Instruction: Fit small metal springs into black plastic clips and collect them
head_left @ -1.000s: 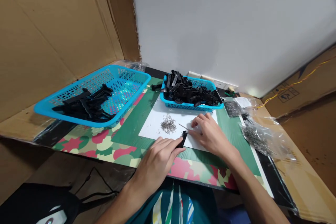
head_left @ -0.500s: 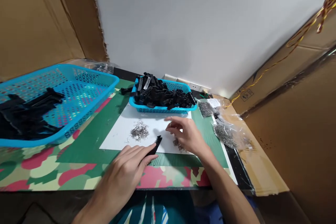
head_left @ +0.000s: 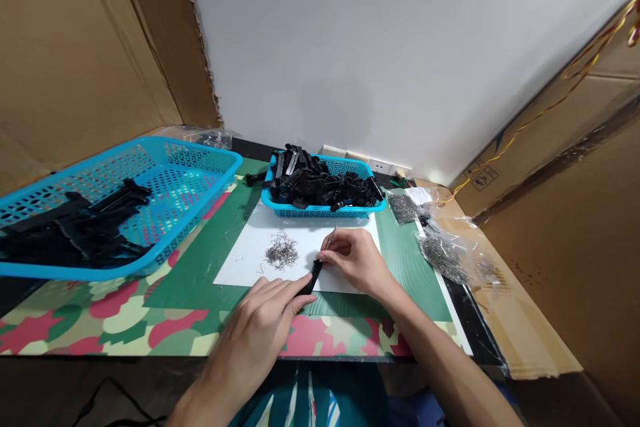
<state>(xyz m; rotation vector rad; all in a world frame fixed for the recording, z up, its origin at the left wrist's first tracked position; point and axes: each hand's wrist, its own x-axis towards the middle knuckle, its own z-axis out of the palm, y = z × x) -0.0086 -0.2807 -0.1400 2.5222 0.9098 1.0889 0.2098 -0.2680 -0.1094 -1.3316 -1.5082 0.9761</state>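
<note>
My left hand is closed on a small black plastic clip, holding it at the near edge of a white sheet of paper. My right hand pinches a thin metal pin and its fingertips meet the far end of the clip. A small heap of metal springs lies on the paper just left of both hands.
A small blue basket heaped with black clips stands behind the paper. A large blue basket with several black clips sits at the left. Clear bags of metal parts lie at the right. Cardboard walls enclose the table.
My right hand was spread above the paper half a second ago; it now pinches the metal pin against the clip. My left hand kept hold of the clip. The view shifted slightly.
</note>
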